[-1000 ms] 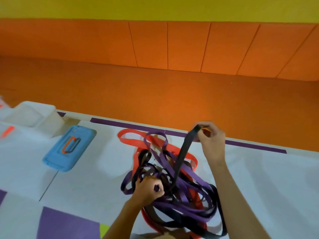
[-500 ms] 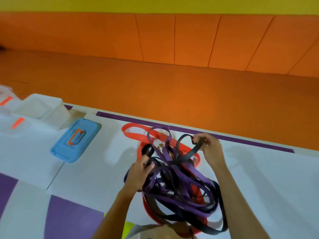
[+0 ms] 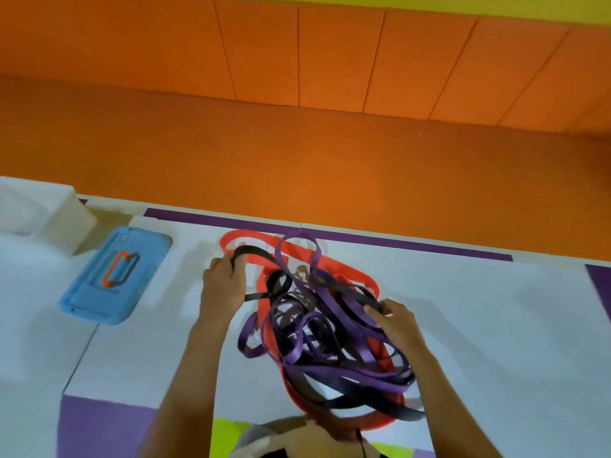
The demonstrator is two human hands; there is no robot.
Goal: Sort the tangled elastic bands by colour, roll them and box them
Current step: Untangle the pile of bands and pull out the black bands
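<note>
A tangle of elastic bands lies on the white mat: purple bands (image 3: 317,328), red bands (image 3: 344,266) and black bands (image 3: 390,411) looped through one another. My left hand (image 3: 221,285) grips a loop of a black band (image 3: 251,251) at the pile's far left and holds it stretched out from the heap. My right hand (image 3: 396,322) lies on the right side of the pile, its fingers closed on a black band there. A white plastic box (image 3: 39,213) stands at the far left.
A blue lid with an orange handle (image 3: 114,279) lies flat left of the pile. The mat's far edge with a purple stripe (image 3: 396,242) borders an orange floor and orange padded wall. Purple and yellow-green mat patches lie near me.
My left hand has moved from the pile's middle to its far left, pulling a black loop outward. My right hand has dropped from the far top onto the pile's right side.
</note>
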